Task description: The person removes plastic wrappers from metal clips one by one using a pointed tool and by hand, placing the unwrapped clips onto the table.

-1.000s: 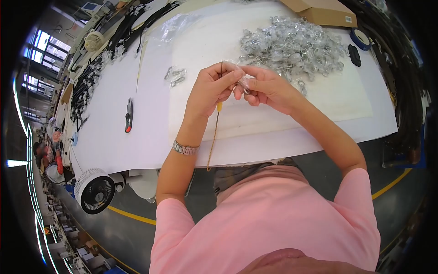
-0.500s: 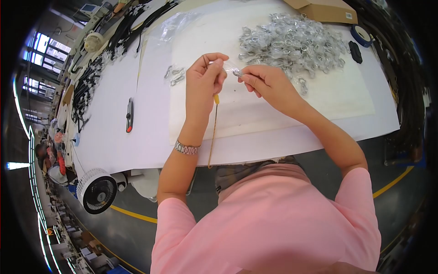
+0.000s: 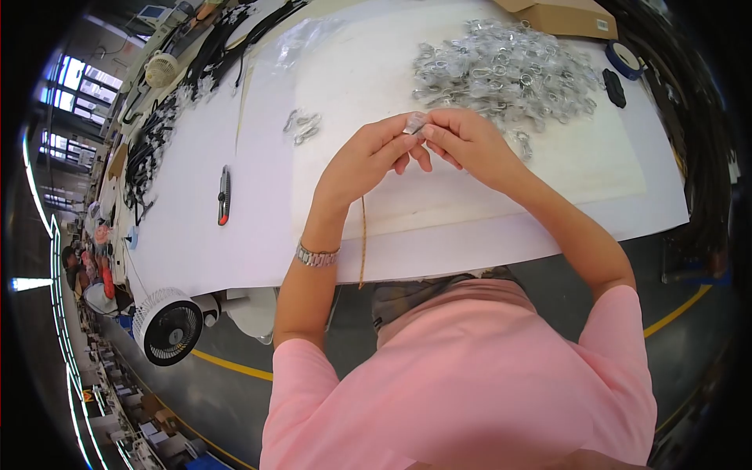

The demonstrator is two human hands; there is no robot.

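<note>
packet (image 3: 416,123): partly hidden by hands (image 3: 475,149) | cord (image 3: 363,243): upper end hidden | box (image 3: 568,19): cut off above

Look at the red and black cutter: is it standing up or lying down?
Lying down. The cutter shows its whole long side, stretched along the white table, left of the left hand.

Near the smooth white surface (image 3: 266,211) edge farthest off, glossy clear-plastic packets (image 3: 501,78) hold shiny silver metal rings (image 3: 526,80); the half-hidden, small translucent wrapper (image 3: 415,123) seems plastic.
</note>
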